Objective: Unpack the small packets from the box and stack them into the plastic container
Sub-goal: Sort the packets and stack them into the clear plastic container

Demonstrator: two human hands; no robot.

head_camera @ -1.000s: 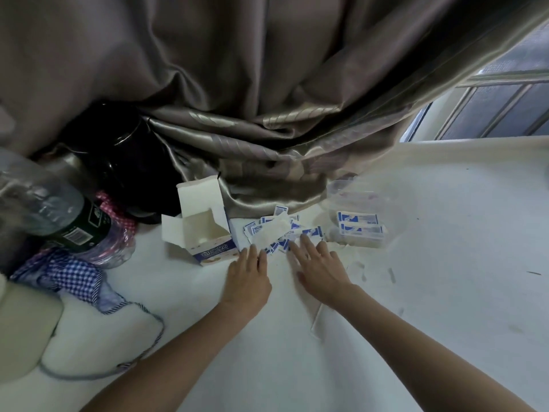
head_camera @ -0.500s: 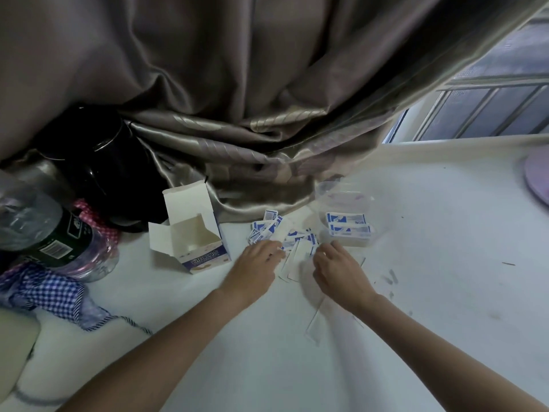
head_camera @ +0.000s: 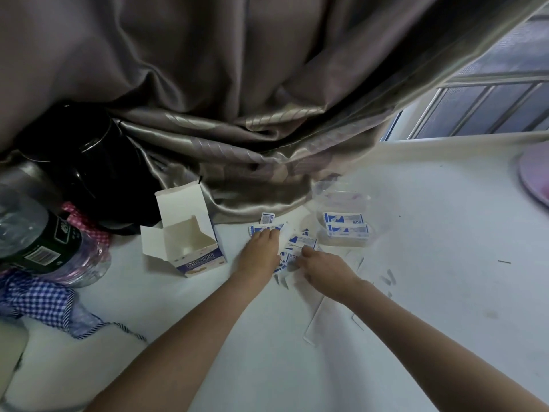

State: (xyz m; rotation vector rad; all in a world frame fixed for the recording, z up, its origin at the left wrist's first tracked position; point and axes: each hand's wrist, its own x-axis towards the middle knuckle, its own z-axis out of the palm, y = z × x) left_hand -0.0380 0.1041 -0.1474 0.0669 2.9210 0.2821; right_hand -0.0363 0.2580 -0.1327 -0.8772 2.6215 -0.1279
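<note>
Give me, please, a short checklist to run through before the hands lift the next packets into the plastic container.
1. Box open and emptied: open, ok; emptied, cannot tell.
2. Loose packets within reach: ok, scattered under both hands.
3. Plastic container open, with room: ok, two packets stacked inside.
4. Left hand gripping a packet: cannot tell, fingers rest on the pile.
5. Right hand gripping a packet: cannot tell.
6. Path to container clear: ok.
</note>
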